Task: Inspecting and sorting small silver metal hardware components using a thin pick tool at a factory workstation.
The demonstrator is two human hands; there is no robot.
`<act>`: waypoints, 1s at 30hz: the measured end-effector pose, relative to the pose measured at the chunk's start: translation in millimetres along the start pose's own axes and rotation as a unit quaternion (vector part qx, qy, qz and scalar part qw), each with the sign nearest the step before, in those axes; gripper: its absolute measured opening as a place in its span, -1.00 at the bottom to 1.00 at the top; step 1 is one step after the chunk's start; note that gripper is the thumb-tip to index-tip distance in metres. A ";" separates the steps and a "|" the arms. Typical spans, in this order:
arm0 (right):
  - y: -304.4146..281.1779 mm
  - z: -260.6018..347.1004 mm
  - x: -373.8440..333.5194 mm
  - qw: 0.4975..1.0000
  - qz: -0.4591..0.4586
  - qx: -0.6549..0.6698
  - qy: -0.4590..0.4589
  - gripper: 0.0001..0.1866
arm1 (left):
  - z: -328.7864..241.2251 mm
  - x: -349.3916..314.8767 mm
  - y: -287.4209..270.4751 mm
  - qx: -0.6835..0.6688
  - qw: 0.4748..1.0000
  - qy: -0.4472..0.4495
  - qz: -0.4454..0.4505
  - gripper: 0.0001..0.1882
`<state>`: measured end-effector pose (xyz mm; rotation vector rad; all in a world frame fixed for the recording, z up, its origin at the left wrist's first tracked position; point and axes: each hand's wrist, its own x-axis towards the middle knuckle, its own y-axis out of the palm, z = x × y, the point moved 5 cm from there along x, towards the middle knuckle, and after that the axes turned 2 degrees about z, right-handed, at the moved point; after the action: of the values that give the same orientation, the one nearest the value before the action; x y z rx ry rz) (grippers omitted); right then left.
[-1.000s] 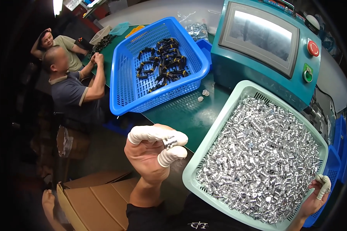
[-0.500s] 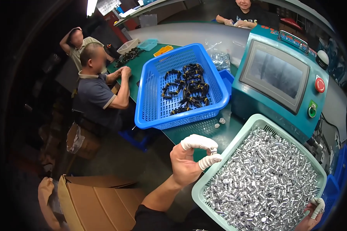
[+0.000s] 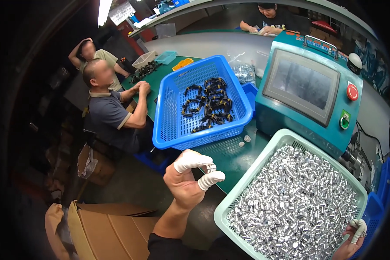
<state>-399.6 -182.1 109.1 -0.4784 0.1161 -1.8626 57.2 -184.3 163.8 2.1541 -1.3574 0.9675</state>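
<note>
Left hand (image 3: 187,184) pinched small metal sleeve (image 3: 210,167) between cot-covered fingertips (image 3: 190,160). Right hand (image 3: 350,240) gripped pale green basket (image 3: 264,158) rim, fingers curled.

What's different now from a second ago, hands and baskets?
The view swung left and up, so both baskets sit further right and lower in frame. The left hand stays raised beside the green basket, pinching a small metal piece in its capped fingertips. The right hand stays at that basket's right corner. The metal parts and the blue basket of black parts look undisturbed.
</note>
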 end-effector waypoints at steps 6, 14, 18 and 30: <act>-20.8 -42.4 -10.6 0.994 -0.044 0.101 0.005 -0.64 | -11.4 -2.8 3.6 0.037 0.999 0.028 0.022 -0.60; -15.1 -36.1 -8.4 0.994 -0.064 0.086 0.008 -0.67 | -3.7 -9.1 0.8 0.073 0.995 0.017 0.065 -0.62; -12.5 -35.2 -7.5 0.993 -0.064 0.095 0.006 -0.68 | 2.4 -9.1 1.1 0.072 0.995 0.027 0.064 -0.62; -21.4 -39.7 -8.6 0.992 -0.066 0.106 0.017 -0.66 | 13.7 -2.0 21.9 0.071 0.996 0.010 0.062 -0.61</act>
<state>-431.3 -173.0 77.3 -0.3128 -0.0933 -1.9862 41.6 -201.7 152.7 2.1758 -1.4672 1.1623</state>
